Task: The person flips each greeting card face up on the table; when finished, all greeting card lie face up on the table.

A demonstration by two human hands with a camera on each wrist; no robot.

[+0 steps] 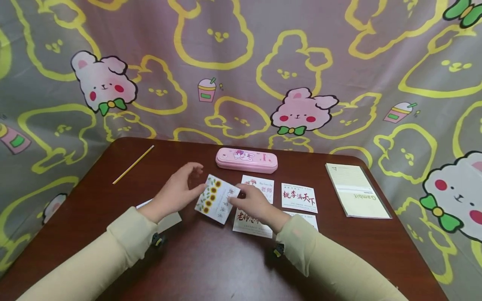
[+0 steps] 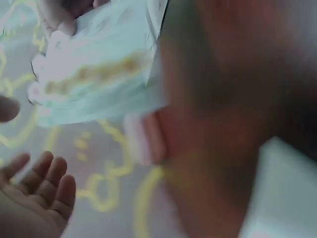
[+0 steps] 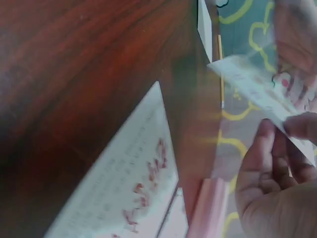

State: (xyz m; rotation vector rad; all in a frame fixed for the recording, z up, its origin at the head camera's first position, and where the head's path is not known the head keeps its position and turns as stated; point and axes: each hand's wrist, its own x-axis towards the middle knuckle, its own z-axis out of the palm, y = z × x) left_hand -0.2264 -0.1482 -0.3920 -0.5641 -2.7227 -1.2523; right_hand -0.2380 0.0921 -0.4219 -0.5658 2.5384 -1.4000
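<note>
A white greeting card (image 1: 214, 200) printed with a row of sunflowers is held up over the table in front of me. My right hand (image 1: 256, 203) pinches its right edge between thumb and fingers, as the right wrist view also shows. On the card's other side is my left hand (image 1: 177, 190), its thumb close to the sunflower edge. In the left wrist view that left hand (image 2: 37, 198) has its fingers spread apart, with nothing between them. Below my right hand lie several white cards with writing, among them one with red characters (image 1: 299, 198); hand and wrist partly cover some.
A pink pencil case (image 1: 246, 161) lies at the back of the brown table (image 1: 211, 267). To the left is a yellow pencil (image 1: 133, 164); white paper (image 1: 170, 222) shows under my left wrist. A cream notebook (image 1: 357, 192) lies at right. Patterned curtain (image 1: 241, 83) hangs behind.
</note>
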